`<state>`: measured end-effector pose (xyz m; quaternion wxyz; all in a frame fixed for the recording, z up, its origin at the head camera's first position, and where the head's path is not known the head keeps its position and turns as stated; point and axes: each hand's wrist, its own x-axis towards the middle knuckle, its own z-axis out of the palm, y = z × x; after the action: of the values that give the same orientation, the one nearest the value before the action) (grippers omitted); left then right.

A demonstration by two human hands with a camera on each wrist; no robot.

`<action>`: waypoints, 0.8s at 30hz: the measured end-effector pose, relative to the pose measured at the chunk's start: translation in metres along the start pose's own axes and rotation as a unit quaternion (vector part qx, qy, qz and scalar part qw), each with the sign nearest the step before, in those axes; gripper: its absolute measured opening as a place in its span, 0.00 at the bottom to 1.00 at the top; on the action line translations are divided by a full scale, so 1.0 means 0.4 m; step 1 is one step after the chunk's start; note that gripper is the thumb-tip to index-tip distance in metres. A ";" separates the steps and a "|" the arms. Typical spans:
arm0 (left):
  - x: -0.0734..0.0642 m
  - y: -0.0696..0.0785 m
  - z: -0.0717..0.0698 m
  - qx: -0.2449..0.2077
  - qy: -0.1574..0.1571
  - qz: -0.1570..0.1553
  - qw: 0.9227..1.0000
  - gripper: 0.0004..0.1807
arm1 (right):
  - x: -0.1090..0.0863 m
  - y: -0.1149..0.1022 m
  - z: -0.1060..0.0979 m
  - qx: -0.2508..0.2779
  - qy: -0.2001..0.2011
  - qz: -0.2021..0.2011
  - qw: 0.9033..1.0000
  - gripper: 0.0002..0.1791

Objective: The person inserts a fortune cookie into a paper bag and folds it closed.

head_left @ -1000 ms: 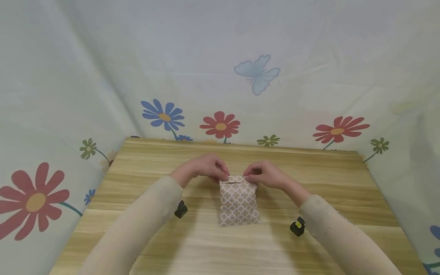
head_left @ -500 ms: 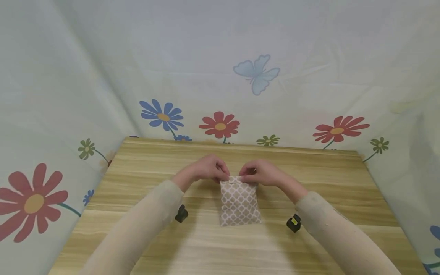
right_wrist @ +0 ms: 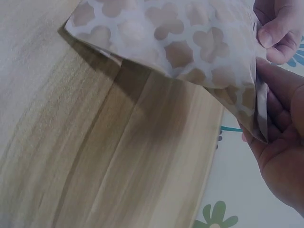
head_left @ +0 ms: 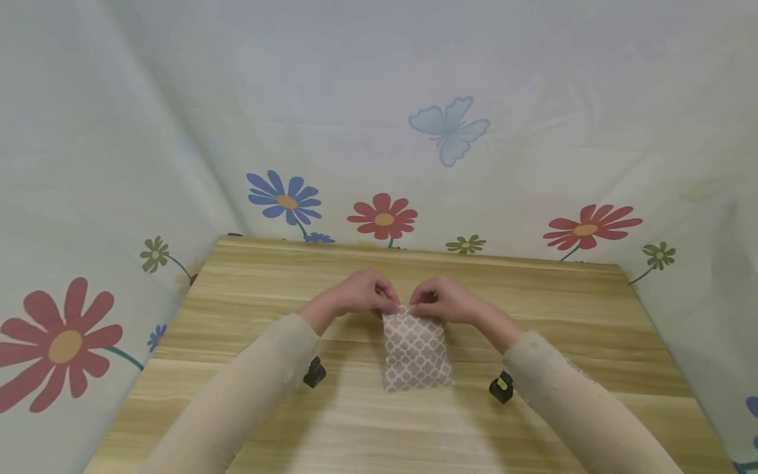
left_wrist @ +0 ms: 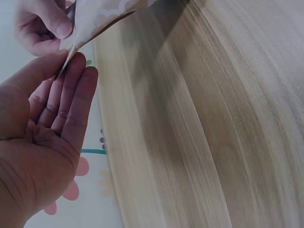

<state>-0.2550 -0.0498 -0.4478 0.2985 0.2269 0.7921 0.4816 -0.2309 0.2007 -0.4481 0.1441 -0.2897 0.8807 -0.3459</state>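
Observation:
A small flat paper bag (head_left: 417, 355), patterned in tan and white quatrefoils, lies at the middle of the table with its top end away from me. My left hand (head_left: 367, 293) pinches the bag's top left corner between thumb and fingertips; the left wrist view shows the corner (left_wrist: 71, 54) caught there. Close beside it, my right hand (head_left: 447, 301) pinches the top edge from the right. In the right wrist view, the bag's folded top edge (right_wrist: 261, 111) runs between the thumb and fingers of this hand. The bag's front (right_wrist: 175, 47) looks slightly puffed.
The wood-grain table (head_left: 266, 263) ends at a back edge just beyond my hands. A pale curtain (head_left: 331, 118) printed with flowers and a butterfly hangs behind and at both sides. Black camera parts (head_left: 501, 387) show beside my sleeves.
My right hand has slid left along the bag's top edge, nearer my left hand. The folded strip seen between the hands earlier is now mostly covered. My left hand stays at its corner.

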 end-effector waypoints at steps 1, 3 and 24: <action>0.000 -0.001 0.000 -0.001 0.000 0.001 1.000 0.03 | 0.001 0.000 0.002 0.002 0.000 -0.001 1.000 0.02; 0.001 -0.004 0.001 -0.002 0.001 0.002 1.000 0.03 | 0.004 0.002 0.008 0.003 0.002 -0.002 1.000 0.02; -0.006 -0.005 0.003 0.085 0.029 0.020 0.996 0.02 | -0.036 0.031 0.003 0.035 0.024 0.009 0.999 0.03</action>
<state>-0.2528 -0.0515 -0.4496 0.2459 0.2530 0.8337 0.4247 -0.2242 0.2162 -0.4570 0.1360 -0.2680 0.8740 -0.3818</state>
